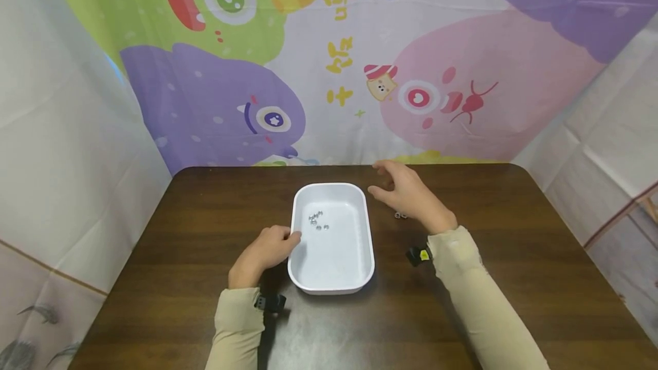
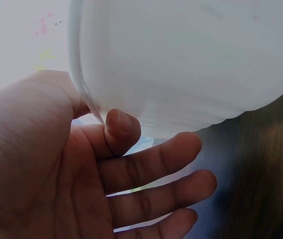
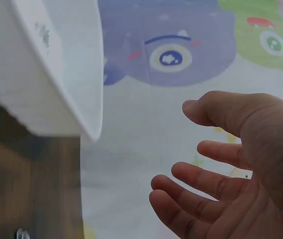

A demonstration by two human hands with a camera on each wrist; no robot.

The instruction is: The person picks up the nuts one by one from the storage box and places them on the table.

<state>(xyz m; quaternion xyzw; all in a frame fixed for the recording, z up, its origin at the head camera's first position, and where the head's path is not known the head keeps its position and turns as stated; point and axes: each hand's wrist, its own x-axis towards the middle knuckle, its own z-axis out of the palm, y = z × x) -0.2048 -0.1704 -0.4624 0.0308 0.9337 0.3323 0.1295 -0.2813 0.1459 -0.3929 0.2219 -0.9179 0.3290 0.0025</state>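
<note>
Table of dark brown wood grain (image 1: 175, 296) runs under everything. Going L to R: bare left hand (image 1: 264, 247) in a cream sleeve grips the near-side L wall of a white, rounded-rectangular, deep-sided tray, prob. plastic (image 1: 329, 270), thumb over the rim & inside, index bent against the outer wall, other fingers loosely spread below. Tray sits about mid-table, long side pointing away from the person; looks flat on the wood. In its upper L part: small silvery ring-like metal bits, maybe nuts (image 1: 313, 222), in a loose cluster, well away from the R wall.

R of the tray: bare right hand (image 1: 411, 194), also cream-sleeved, hangs w/ fingers loosely curved, nothing in its grasp, apart from the rim. Just below it, on the wood, a few more silvery bits (image 1: 398, 216), partly hidden by the hand; can't count them.

For doing it well (my judgement): keep L grip firm but light so the tray doesn't tip or slide; bring R fingertips down nearly vertical & pinch bits w/ thumb + index, b/c they're tiny & prob. slippery/roll-prone; release low over the tray floor, approx. central, to avoid bounce.
</note>
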